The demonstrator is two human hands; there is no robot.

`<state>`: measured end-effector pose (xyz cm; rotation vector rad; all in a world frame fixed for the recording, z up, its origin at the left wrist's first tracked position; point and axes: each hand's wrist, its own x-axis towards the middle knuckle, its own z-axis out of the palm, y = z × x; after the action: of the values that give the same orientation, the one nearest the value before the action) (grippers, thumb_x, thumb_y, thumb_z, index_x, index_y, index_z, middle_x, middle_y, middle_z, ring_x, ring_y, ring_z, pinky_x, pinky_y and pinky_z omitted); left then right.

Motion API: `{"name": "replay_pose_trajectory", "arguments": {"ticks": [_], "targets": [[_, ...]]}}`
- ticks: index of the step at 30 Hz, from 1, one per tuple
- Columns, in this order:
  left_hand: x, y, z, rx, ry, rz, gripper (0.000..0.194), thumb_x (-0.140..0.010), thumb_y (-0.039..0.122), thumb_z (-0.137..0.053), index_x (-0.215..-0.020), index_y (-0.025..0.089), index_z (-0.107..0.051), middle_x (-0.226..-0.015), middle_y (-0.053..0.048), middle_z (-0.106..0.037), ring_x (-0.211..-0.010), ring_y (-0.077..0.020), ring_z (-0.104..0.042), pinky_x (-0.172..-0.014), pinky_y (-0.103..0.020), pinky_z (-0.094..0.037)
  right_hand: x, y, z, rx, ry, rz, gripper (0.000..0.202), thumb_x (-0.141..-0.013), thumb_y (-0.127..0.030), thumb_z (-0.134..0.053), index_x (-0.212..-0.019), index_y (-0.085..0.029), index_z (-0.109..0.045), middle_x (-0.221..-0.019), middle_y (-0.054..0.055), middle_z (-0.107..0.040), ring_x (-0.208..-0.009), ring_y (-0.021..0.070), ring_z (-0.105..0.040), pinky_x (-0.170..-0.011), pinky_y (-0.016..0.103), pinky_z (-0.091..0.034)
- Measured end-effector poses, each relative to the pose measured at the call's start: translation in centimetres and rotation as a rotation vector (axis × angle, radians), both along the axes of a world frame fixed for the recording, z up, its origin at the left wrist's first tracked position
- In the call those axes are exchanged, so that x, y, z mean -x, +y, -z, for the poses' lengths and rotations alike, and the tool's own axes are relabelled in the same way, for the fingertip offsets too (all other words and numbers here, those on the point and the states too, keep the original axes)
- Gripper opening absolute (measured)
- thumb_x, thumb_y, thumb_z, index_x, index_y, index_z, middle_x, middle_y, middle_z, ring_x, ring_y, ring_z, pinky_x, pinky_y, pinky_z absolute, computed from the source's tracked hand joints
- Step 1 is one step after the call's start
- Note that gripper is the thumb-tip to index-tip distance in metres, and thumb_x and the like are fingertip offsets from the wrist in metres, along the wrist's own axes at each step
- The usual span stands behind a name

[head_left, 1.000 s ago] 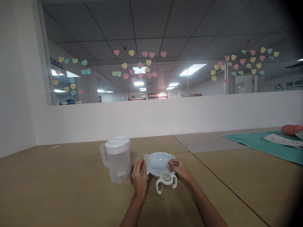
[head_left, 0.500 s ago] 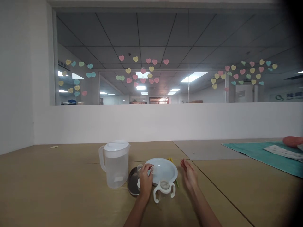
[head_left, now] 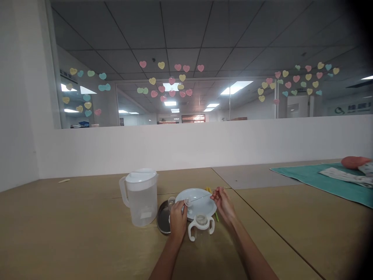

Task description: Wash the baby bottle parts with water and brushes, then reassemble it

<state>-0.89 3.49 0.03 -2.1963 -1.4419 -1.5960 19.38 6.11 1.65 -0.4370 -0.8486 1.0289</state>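
Note:
My left hand (head_left: 178, 218) pinches a small clear round piece (head_left: 188, 202) over the left edge of a pale plate (head_left: 201, 194). A thin, straw-like tube (head_left: 201, 198) runs from that piece to my right hand (head_left: 223, 202), whose fingers are closed on its other end. Just in front of the plate stands a clear bottle with two white handles (head_left: 201, 225). A dark metal dish (head_left: 163, 219) lies beside my left hand, with a clear domed piece (head_left: 171, 201) at it. Something yellow and green (head_left: 208, 189) shows behind the plate's right side.
A lidded clear pitcher (head_left: 142, 204) holding clear liquid stands left of the dish. At the far right a teal cloth (head_left: 309, 177) bears a white patterned cloth (head_left: 344, 177) and a red object (head_left: 354, 162). A white wall (head_left: 186, 147) with a window rises behind the table.
My right hand has moved left to the plate's edge and closed on the thin tube, which now shows between my hands. The view has shifted slightly.

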Motion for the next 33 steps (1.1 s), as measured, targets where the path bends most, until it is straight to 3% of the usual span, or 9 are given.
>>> {"name": "replay_pose_trajectory", "arguments": {"ticks": [10,21,33], "targets": [[0.13,-0.44,-0.38,0.025,0.097,-0.059,0.031,-0.090,0.027,-0.039,-0.102,0.022,-0.067,-0.095,-0.006,-0.066,-0.091,-0.0212,-0.058,-0.081,-0.035,-0.044,0.33,-0.39,-0.26,-0.019,-0.124,0.079,0.042,-0.066,-0.061,-0.065,-0.072,-0.021,-0.053,-0.062,-0.003,-0.056,-0.060,0.0141,-0.059,-0.062,0.027,-0.050],[0.07,-0.72,-0.85,0.041,0.201,-0.136,0.028,-0.089,0.026,-0.044,-0.106,0.028,-0.067,-0.092,-0.004,-0.064,-0.090,-0.0202,-0.057,-0.080,-0.033,-0.041,-0.03,-0.27,-0.12,0.023,-0.070,0.107,0.041,-0.062,-0.058,-0.071,-0.067,-0.020,-0.057,-0.056,-0.004,-0.058,-0.056,0.0116,-0.058,-0.058,0.023,-0.046],[0.01,-0.69,-0.81,0.073,0.130,-0.074,0.028,-0.090,0.029,-0.044,-0.104,0.027,-0.067,-0.091,-0.004,-0.066,-0.090,-0.0207,-0.057,-0.081,-0.034,-0.040,-0.56,0.09,0.59,0.059,0.074,-0.114,0.029,-0.066,-0.046,-0.073,-0.070,-0.022,-0.058,-0.059,-0.004,-0.057,-0.059,0.0108,-0.056,-0.062,0.023,-0.049]]}}
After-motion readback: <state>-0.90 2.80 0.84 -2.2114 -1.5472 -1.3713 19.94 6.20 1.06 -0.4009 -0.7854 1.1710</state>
